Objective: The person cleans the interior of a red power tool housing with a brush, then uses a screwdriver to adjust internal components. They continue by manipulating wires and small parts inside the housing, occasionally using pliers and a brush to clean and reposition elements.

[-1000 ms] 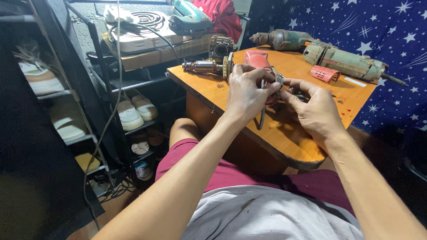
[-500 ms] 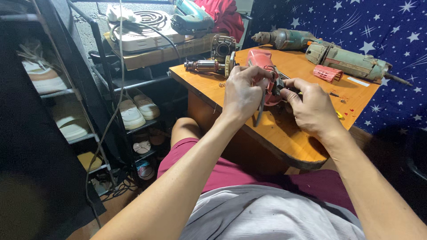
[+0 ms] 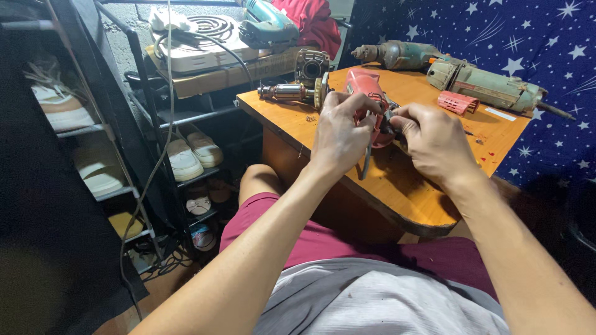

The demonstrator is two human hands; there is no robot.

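A red power-tool housing (image 3: 365, 85) lies on the orange wooden table (image 3: 410, 192), opened up. My left hand (image 3: 340, 131) grips its near side, fingers curled over the red shell. My right hand (image 3: 433, 141) is closed around the dark inner parts at the housing's right end; what the fingertips pinch is hidden. A thin grey cable (image 3: 365, 162) hangs from the housing below my left hand.
A motor armature (image 3: 288, 93) and a metal gear case (image 3: 311, 65) lie at the table's far left. Two green drills (image 3: 484, 84) and a red plastic cover (image 3: 458, 102) lie at the far right. A shoe rack (image 3: 186, 158) stands at left.
Both hands have stayed on the red housing, shifting their grip slightly. The view has tilted a little lower.
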